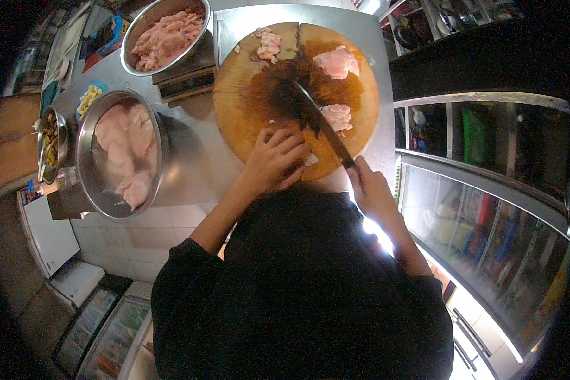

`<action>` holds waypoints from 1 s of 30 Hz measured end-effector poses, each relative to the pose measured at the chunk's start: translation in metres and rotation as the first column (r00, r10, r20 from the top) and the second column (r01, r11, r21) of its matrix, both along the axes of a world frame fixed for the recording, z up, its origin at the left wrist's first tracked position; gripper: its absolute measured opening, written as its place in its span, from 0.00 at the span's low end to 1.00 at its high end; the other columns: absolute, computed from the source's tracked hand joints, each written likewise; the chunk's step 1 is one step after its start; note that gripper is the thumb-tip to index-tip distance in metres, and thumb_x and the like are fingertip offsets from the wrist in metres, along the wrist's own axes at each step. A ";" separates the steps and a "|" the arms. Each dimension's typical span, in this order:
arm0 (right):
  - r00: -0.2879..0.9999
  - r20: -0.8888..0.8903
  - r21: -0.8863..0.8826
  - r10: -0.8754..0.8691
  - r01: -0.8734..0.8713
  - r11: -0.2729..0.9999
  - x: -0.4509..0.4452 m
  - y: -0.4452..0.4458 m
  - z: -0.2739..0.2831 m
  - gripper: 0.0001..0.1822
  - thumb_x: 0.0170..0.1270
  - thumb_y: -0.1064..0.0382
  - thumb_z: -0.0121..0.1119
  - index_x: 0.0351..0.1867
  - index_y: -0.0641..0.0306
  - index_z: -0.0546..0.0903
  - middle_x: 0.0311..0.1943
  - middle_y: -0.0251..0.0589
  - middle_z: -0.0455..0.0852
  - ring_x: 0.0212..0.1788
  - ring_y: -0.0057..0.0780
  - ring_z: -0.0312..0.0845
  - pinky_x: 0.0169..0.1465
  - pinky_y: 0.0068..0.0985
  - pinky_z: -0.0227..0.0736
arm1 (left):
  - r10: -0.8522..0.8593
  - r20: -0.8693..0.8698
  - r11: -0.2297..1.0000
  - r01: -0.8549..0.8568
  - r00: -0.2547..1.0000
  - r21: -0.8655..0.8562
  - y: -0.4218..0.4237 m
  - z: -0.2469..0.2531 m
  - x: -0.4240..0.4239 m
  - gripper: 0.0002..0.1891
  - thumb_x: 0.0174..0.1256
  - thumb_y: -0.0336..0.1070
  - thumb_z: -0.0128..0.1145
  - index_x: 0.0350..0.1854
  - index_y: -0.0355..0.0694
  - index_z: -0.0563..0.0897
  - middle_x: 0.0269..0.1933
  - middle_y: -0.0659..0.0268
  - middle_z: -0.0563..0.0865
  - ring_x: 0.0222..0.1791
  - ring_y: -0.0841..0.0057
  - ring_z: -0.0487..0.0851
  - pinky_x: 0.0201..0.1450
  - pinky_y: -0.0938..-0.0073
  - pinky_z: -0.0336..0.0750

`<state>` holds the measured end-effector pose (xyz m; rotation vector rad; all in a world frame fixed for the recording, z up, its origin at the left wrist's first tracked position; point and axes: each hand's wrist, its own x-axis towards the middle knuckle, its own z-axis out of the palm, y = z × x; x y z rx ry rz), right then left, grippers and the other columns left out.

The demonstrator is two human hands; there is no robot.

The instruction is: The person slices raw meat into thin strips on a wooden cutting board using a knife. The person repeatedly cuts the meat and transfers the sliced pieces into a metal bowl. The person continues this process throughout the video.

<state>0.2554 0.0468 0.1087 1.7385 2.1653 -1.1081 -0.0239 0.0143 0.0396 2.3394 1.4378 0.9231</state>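
Observation:
My right hand [371,186] grips the handle of a long kitchen knife [324,122], whose blade slants up and left across a round wooden chopping board [232,104]. My left hand [280,156] rests low on the board with curled fingers; a small pale piece [310,159] shows beside its fingertips. Whether the fingers hold it I cannot tell. A cut of raw meat [337,118] lies just right of the blade. Above it is a larger pink piece of raw meat [338,62]. Pale trimmings [269,44] lie at the board's upper left.
At upper left, a steel bowl [208,28] of cut raw meat stands on a dark boxy stand. A larger steel bowl [161,156] holds big pieces of raw meat. Beyond it are a small blue dish of peeled cloves [90,100] and a metal bowl [63,137] of dark food.

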 end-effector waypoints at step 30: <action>0.993 0.116 0.007 -0.024 0.023 1.000 0.004 -0.061 0.032 0.10 0.87 0.59 0.52 0.56 0.62 0.69 0.27 0.68 0.85 0.34 0.75 0.84 0.39 0.66 0.74 | 0.179 0.103 0.984 -0.177 0.978 -0.030 0.008 -0.018 0.037 0.07 0.68 0.33 0.71 0.41 0.36 0.86 0.42 0.57 0.86 0.44 0.56 0.83 0.47 0.56 0.80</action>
